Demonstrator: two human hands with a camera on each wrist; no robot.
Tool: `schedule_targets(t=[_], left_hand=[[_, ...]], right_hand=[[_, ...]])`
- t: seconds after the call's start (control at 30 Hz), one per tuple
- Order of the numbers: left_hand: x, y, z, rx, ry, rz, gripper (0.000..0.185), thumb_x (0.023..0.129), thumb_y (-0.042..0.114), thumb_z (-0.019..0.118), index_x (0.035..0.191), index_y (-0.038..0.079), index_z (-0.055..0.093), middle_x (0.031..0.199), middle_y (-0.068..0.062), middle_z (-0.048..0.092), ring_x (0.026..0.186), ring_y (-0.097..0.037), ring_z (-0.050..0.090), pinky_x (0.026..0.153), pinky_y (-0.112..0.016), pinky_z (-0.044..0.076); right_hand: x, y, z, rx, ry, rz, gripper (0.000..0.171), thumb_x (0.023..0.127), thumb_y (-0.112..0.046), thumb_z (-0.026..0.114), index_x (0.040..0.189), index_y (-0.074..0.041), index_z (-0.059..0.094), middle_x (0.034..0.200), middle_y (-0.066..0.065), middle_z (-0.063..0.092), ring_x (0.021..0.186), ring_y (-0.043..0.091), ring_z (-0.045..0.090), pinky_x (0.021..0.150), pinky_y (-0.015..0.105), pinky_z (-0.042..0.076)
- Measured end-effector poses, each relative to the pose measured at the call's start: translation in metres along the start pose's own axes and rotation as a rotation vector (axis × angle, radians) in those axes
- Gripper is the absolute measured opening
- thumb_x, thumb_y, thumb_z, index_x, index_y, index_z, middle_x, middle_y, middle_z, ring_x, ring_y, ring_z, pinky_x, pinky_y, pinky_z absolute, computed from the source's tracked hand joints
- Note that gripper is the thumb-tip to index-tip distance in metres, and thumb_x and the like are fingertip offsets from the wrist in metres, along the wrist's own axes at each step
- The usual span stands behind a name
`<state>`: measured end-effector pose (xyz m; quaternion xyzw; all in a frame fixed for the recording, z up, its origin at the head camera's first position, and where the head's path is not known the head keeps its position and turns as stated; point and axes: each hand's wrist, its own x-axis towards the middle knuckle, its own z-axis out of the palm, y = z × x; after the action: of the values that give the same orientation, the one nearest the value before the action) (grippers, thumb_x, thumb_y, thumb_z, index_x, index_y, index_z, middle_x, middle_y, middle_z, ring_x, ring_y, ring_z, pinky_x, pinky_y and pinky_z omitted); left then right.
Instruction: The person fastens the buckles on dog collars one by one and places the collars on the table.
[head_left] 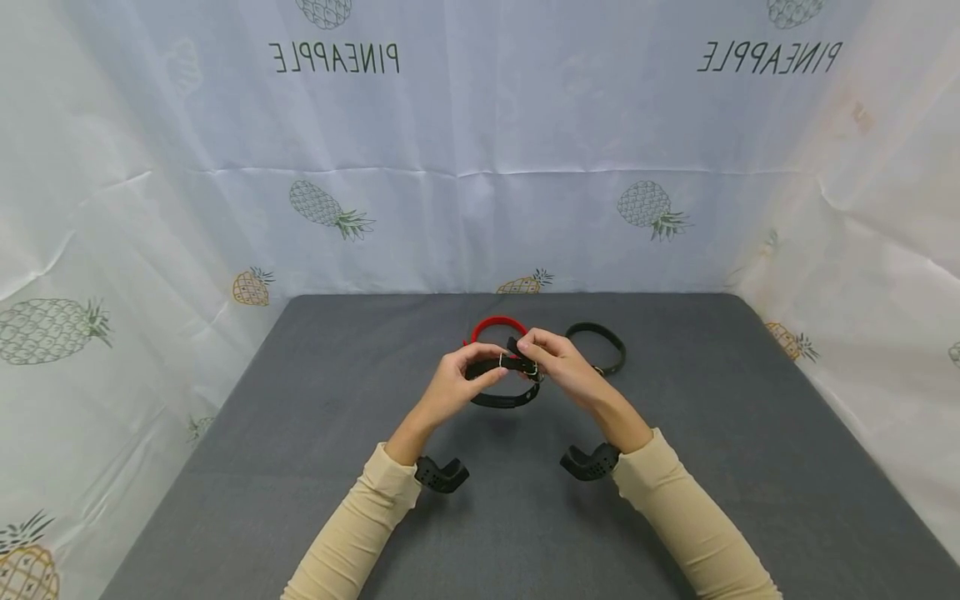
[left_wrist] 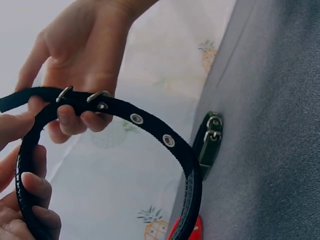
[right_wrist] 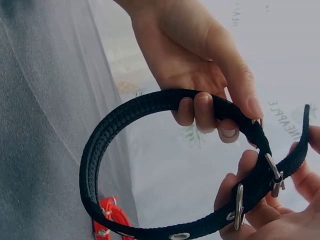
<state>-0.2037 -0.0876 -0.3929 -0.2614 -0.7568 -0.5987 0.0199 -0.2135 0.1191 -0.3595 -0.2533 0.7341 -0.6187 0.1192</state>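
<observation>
Both hands hold a black collar [head_left: 504, 401] up over the table, its band bent into a loop with metal eyelets [left_wrist: 168, 140]. My left hand [head_left: 453, 383] grips the band on the left, thumb and fingers about it, beside the buckle [right_wrist: 276, 175]. On the other side, my right hand [head_left: 562, 362] pinches the strap's free end [right_wrist: 301, 145], which sticks out past the buckle. A metal ring [right_wrist: 239, 206] sits on the band near the right fingers. The right wrist view shows the strap running through the buckle frame.
Behind the hands a red collar [head_left: 498, 321] lies on the grey table [head_left: 360, 367], partly hidden. A dark green collar [head_left: 619, 350] lies to its right. Pineapple-print curtains [head_left: 480, 125] close off the back and sides. Each wrist carries a black camera mount [head_left: 442, 475].
</observation>
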Motion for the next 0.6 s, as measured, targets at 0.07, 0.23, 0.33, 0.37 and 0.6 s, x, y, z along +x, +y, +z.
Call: schedule_targets(t=[0.07,0.23,0.33,0.37,0.6], left_hand=[[-0.0002,-0.0001,-0.0014,-0.001,-0.002,0.002,0.029,0.091,0.01,0.066,0.119,0.003,0.063,0.118,-0.019,0.066,0.096,-0.003,0.063,0.087,-0.02,0.052],[-0.0001,0.0007,-0.0039,0.003,-0.007,0.018,0.03,0.09,0.009,0.067,0.119,0.003,0.063,0.118,-0.02,0.066,0.097,-0.001,0.062,0.088,-0.02,0.053],[0.0004,0.0009,-0.0043,-0.007,-0.014,0.035,0.029,0.09,0.009,0.067,0.118,0.002,0.063,0.118,-0.02,0.066,0.096,0.0,0.063,0.087,-0.02,0.053],[0.0006,0.001,-0.0044,-0.012,-0.016,0.04,0.029,0.09,0.009,0.067,0.117,0.002,0.063,0.117,-0.02,0.066,0.096,0.0,0.063,0.086,-0.02,0.053],[0.0006,0.002,-0.0053,0.005,-0.026,0.071,0.028,0.09,0.009,0.067,0.117,0.001,0.064,0.113,-0.02,0.065,0.093,-0.013,0.065,0.082,-0.023,0.055]], right_hand=[[0.0001,0.0008,0.0005,0.01,0.001,-0.019,0.024,0.103,-0.028,0.046,0.089,-0.01,0.054,0.079,0.0,0.054,0.068,0.015,0.044,0.071,0.03,0.04],[0.0003,0.0022,0.0022,0.029,0.002,-0.073,0.017,0.102,-0.02,0.047,0.088,-0.013,0.055,0.078,-0.004,0.057,0.07,0.012,0.049,0.069,0.027,0.041],[0.0005,0.0024,0.0033,0.031,-0.002,-0.097,0.017,0.102,-0.016,0.047,0.087,-0.008,0.053,0.078,-0.004,0.055,0.071,0.012,0.051,0.069,0.027,0.041],[0.0007,0.0024,0.0037,0.027,-0.004,-0.102,0.018,0.101,-0.015,0.047,0.087,-0.006,0.052,0.078,-0.004,0.055,0.071,0.012,0.05,0.069,0.027,0.04],[0.0022,0.0022,0.0043,-0.014,-0.038,-0.115,0.018,0.1,-0.005,0.046,0.084,0.003,0.045,0.087,0.001,0.047,0.073,0.012,0.051,0.073,0.028,0.041]])
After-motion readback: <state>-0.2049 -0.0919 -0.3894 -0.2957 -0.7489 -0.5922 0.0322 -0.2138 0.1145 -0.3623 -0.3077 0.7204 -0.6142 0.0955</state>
